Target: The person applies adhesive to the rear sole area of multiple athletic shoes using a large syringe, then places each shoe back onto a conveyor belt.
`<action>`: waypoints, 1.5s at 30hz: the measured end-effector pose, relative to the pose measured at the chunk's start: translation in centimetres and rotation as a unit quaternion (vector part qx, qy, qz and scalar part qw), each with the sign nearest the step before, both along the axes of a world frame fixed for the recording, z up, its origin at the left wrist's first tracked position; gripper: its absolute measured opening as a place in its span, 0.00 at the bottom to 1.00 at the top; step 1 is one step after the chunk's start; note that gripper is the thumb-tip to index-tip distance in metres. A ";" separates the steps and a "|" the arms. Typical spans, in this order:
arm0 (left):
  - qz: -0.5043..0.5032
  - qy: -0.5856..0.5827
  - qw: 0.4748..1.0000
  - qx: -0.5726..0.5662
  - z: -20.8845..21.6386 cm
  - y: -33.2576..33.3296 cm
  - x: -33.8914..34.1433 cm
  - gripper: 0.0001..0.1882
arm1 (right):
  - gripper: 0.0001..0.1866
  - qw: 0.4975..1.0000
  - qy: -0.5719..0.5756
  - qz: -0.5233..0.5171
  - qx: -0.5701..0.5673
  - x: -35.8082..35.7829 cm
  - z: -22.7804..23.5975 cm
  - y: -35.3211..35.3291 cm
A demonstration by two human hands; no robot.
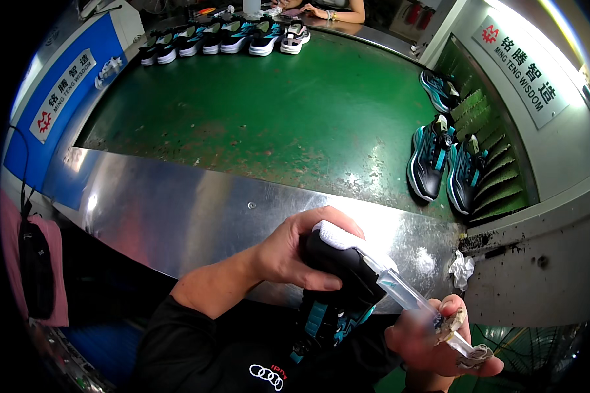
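My left hand (288,252) is wrapped around a black running shoe (337,272) with a white sole and teal trim. The shoe is tilted over the metal ledge's near edge, its teal straps hanging toward my body. In my right hand (426,337), partly blurred, is a clear flat-handled tool (403,291) with a pale narrow end. That end meets the edge of the shoe's sole; whether it has bristles I cannot tell. Beige wrapping (475,357) clings around the tool's other end by my fingers.
Beyond the metal ledge (177,209) lies a green conveyor belt (262,124). Several similar shoes (236,36) line its far left; three more shoes (429,157) stand at right by green flaps (498,150). Crumpled white tissue (462,270) sits at the ledge's right end. A co-worker's hand (318,11) shows at the far side.
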State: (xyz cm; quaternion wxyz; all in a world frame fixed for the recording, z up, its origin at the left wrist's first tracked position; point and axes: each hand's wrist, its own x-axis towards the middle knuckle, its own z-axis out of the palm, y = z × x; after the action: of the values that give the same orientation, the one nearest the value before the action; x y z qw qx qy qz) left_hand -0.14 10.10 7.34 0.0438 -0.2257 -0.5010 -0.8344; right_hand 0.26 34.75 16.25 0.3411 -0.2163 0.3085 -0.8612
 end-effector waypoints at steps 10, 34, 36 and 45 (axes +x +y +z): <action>0.027 -0.016 0.999 -0.008 -0.2 -0.3 0.0 0.31 | 0.49 0.998 0.021 0.008 -0.063 -0.4 -2.4 0.8; 0.067 -0.099 0.990 0.069 -1.1 -1.1 -1.0 0.34 | 0.59 0.995 0.008 -0.007 -0.097 -0.5 -6.1 2.3; 0.082 -0.135 0.985 0.072 -0.9 -1.0 -0.8 0.35 | 0.60 0.995 0.000 -0.021 -0.099 -0.2 -6.4 2.3; 0.034 -0.163 0.973 0.157 -0.7 -1.2 -0.9 0.31 | 0.62 0.995 0.004 -0.025 -0.097 -0.1 -7.9 2.7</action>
State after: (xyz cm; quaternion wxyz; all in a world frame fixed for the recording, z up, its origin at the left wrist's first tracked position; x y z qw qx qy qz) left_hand -1.07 8.94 6.66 0.0248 -0.0600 -0.3711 -0.9263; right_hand 0.11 37.47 8.34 0.2952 -0.2443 0.2302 -0.8945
